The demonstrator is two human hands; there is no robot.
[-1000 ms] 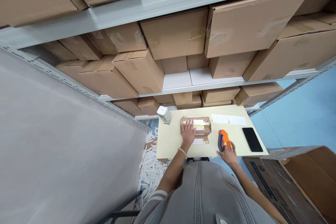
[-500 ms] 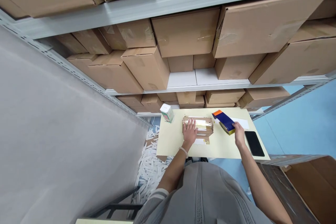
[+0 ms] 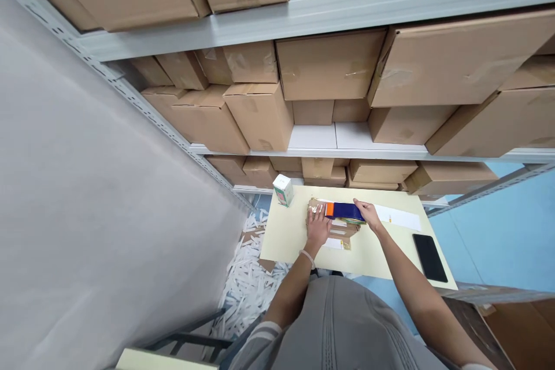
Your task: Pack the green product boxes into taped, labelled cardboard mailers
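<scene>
Head view: my left hand (image 3: 318,227) lies flat, fingers slightly spread and gripping nothing, on the left end of the carton (image 3: 344,231). My right hand (image 3: 367,214) is closed around the right end of the tape dispenser (image 3: 347,211), over the carton, its long axis running left to right along the carton's length. Its orange end sits by my left fingers; I can't tell whether they touch. On the table (image 3: 286,243) I count one carton, one phone (image 3: 430,258), one small box (image 3: 283,191).
</scene>
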